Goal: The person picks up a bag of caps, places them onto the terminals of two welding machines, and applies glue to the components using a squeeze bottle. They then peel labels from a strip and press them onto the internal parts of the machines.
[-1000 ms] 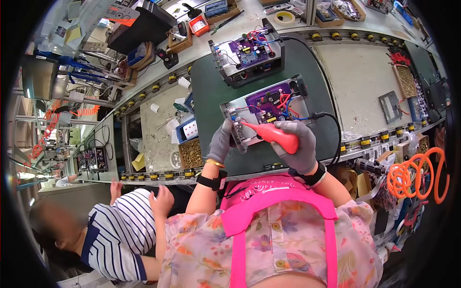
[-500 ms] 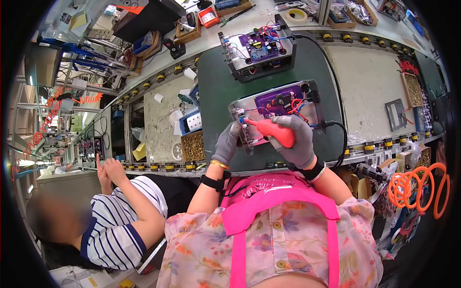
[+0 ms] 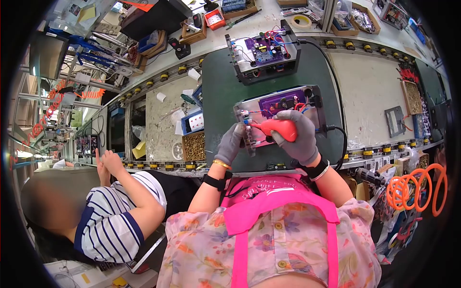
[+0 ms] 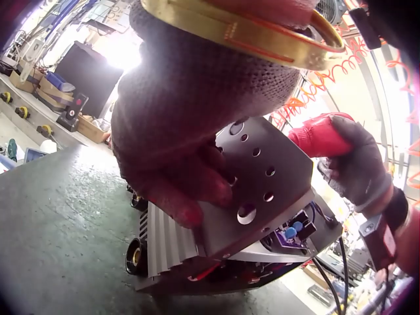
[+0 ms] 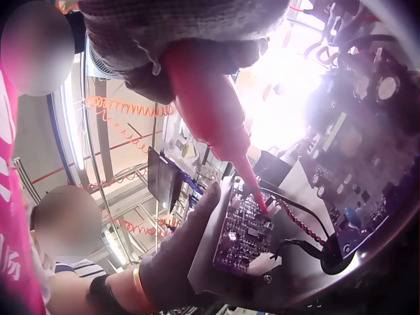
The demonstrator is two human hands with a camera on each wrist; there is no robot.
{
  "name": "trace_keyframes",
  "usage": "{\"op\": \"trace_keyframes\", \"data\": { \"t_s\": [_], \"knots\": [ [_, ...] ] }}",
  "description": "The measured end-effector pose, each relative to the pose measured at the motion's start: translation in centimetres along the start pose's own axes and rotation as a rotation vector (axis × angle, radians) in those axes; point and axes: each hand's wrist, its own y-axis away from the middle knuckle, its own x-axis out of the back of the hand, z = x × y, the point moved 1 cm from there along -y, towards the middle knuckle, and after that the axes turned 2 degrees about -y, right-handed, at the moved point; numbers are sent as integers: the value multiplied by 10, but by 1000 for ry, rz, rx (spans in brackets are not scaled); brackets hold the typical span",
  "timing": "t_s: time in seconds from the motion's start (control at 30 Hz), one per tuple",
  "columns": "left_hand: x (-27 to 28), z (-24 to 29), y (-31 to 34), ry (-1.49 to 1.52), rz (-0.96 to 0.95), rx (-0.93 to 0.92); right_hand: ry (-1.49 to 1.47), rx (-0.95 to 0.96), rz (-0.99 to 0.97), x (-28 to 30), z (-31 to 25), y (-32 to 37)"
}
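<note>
A metal chassis [image 3: 248, 102] with a purple circuit board [image 3: 283, 100] lies on the green mat. My gloved left hand [image 3: 230, 144] grips its left end panel; the left wrist view shows curled fingers [image 4: 184, 207] against the perforated metal [image 4: 272, 190]. In my gloved right hand [image 3: 303, 137] is a red squeeze bottle [image 3: 280, 127] with a tapered nozzle, tilted towards that panel. Right at the connectors of a small upright circuit board [image 5: 243, 233], fixed inside the panel, is the nozzle tip [image 5: 264, 206]. Part of the bottle is hidden by my right fingers.
A second similar chassis [image 3: 261, 73] stands behind on the green mat [image 3: 218, 72]. Black cables run down the mat's right side. Left are a blue tray [image 3: 193, 123] and a box of brass-coloured parts [image 3: 194, 148]. Another person [image 3: 108, 211] sits at the left; an orange coiled hose [image 3: 415, 187] hangs right.
The head view has shifted slightly. My right hand has tipped the bottle a little, its nozzle staying by the end panel. My left hand keeps its grip. The other person's hands have come together.
</note>
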Motion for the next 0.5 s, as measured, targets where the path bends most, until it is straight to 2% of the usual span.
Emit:
{"op": "trace_keyframes", "data": {
  "t_s": [0.17, 0.5],
  "knots": [
    [-2, 7, 2, 32, 10, 15, -106, -37, 59, 8, -7, 0],
    [-1, -9, -3, 102, -43, 13, -67, 17, 17, 11, -26, -4]
  ]
}}
